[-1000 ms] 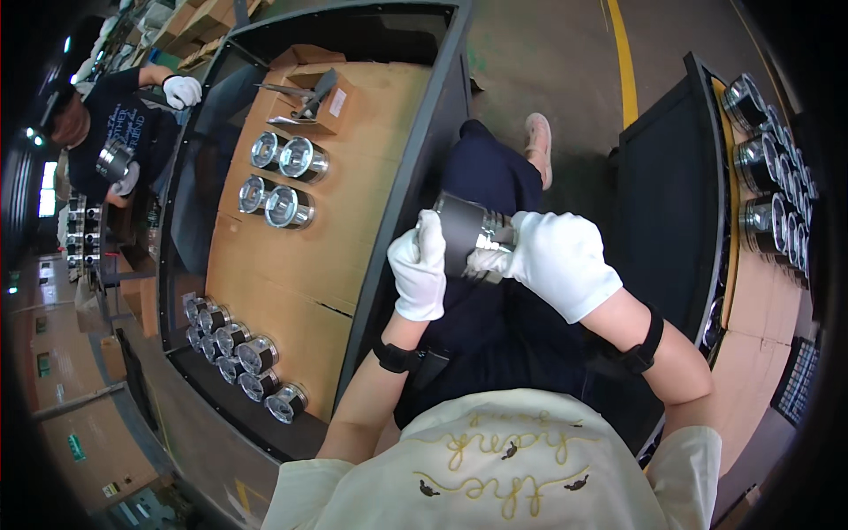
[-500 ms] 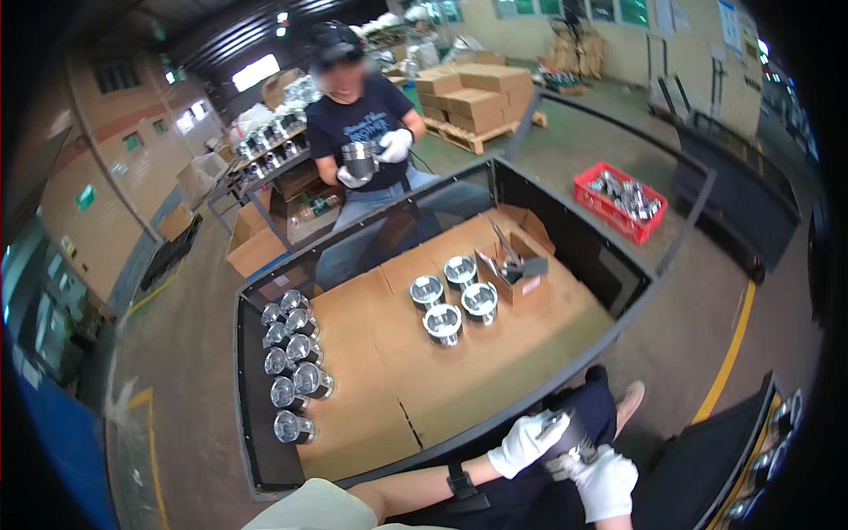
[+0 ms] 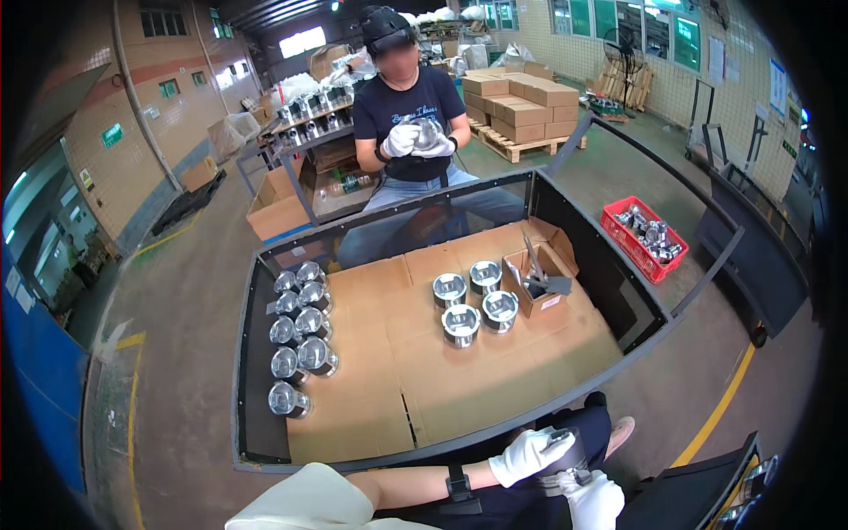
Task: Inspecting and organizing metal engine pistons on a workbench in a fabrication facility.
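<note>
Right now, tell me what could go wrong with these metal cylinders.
The dark grey metal cylinder could slip from the white-gloved left hand and white-gloved right hand if their grip loosens. The grey tools protruding from the open brown cardboard box might scratch the four silver-topped metal cylinders beside it if knocked.

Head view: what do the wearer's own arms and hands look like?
Left hand and right hand are both in plain white gloves. The left arm has a loose, pale cream short sleeve and a black wristband. The right sleeve is out of frame.
</note>
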A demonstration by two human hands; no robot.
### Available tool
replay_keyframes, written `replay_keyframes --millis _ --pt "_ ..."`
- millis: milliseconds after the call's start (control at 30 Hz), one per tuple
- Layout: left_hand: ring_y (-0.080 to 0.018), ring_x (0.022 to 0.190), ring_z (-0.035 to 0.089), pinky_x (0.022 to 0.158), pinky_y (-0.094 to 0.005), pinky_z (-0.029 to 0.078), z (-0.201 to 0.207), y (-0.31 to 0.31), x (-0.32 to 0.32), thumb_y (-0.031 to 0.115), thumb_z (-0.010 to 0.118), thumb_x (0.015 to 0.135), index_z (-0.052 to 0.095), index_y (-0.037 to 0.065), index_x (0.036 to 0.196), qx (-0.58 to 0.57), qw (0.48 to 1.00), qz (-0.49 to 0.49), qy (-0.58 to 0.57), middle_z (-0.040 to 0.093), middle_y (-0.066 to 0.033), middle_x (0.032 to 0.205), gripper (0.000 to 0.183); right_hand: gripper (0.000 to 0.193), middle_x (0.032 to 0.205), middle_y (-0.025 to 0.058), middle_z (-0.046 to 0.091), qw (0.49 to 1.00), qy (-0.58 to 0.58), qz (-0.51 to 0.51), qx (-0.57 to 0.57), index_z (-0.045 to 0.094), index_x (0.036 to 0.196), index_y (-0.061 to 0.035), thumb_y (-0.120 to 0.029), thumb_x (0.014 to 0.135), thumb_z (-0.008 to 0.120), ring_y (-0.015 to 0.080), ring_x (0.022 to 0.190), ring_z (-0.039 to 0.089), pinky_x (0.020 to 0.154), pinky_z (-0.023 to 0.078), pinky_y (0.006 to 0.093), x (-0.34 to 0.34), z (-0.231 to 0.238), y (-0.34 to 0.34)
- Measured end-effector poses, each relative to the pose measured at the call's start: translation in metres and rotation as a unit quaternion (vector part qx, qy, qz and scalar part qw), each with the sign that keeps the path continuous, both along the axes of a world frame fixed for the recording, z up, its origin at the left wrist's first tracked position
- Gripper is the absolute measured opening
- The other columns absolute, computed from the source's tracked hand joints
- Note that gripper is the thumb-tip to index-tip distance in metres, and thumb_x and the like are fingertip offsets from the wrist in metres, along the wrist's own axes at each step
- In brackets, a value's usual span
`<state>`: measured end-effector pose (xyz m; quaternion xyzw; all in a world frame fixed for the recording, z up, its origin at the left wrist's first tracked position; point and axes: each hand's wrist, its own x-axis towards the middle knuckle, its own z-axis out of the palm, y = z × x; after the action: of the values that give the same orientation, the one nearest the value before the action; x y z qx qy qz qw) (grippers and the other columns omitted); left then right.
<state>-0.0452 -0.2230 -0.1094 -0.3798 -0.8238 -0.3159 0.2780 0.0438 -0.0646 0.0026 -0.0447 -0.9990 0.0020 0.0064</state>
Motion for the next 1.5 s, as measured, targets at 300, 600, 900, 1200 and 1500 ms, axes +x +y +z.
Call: replay_keyframes --millis 300,600,900,1200,1500 --pt "-0.0228 0.069 0.064 0.057 -0.0304 0.052 0.009 -0.006 0.023 0.003 0.056 0.082 0.055 0.013 0.123 -0.053 0.99 0.095 0.089 0.066 -0.01 0.092 0.042 0.048 0.065 0.015 0.064 0.994 -0.022 -0.075 -0.076 0.063 0.079 -0.0096 -0.056 0.085 0.053 0.0325 0.063 0.065 0.061 0.051 0.0435 0.016 0.009 -0.013" --pt "-0.0264 0.057 0.057 0.05 -0.038 0.047 0.016 0.002 0.005 0.007 0.058 0.08 0.062 0.005 0.099 -0.037 0.998 -0.02 -0.053 0.058 -0.0131 0.071 0.02 0.044 0.06 0.0191 0.06 0.992 0.081 -0.063 -0.072 0.059 0.071 -0.0035 -0.044 0.066 0.076 0.0365 0.057 0.061 0.053 0.05 0.0435 0.002 0.005 -0.014" --pt "-0.0141 0.042 0.038 0.042 -0.0332 0.028 0.032 -0.008 -0.005 0.014 0.05 0.095 0.052 -0.003 0.066 0.212 0.926 -0.05 -0.31 0.039 -0.0057 0.048 0.033 0.041 0.065 0.0125 0.062 0.963 0.019 -0.085 -0.254 0.062 0.083 -0.0088 -0.045 0.07 0.075 0.0296 0.06 0.063 0.054 0.05 0.038 -0.004 0.026 0.0" --pt "-0.0166 0.041 0.031 0.043 -0.035 0.023 0.041 -0.007 0.009 0.012 0.047 0.097 0.046 -0.002 0.061 0.183 0.931 -0.05 -0.311 0.035 -0.0071 0.048 0.038 0.046 0.065 0.0148 0.062 0.942 -0.035 -0.084 -0.323 0.06 0.092 -0.0053 -0.047 0.076 0.071 0.0341 0.06 0.063 0.054 0.05 0.0404 0.019 0.015 0.011" --pt "-0.0128 0.044 0.032 0.043 -0.0335 0.023 0.039 -0.008 0.003 0.016 0.047 0.097 0.049 -0.003 0.064 0.187 0.928 -0.014 -0.323 0.036 -0.0054 0.05 0.038 0.046 0.068 0.0153 0.061 0.961 0.002 -0.051 -0.273 0.055 0.09 -0.002 -0.044 0.077 0.07 0.0343 0.06 0.062 0.053 0.05 0.0399 0.017 0.007 0.007"
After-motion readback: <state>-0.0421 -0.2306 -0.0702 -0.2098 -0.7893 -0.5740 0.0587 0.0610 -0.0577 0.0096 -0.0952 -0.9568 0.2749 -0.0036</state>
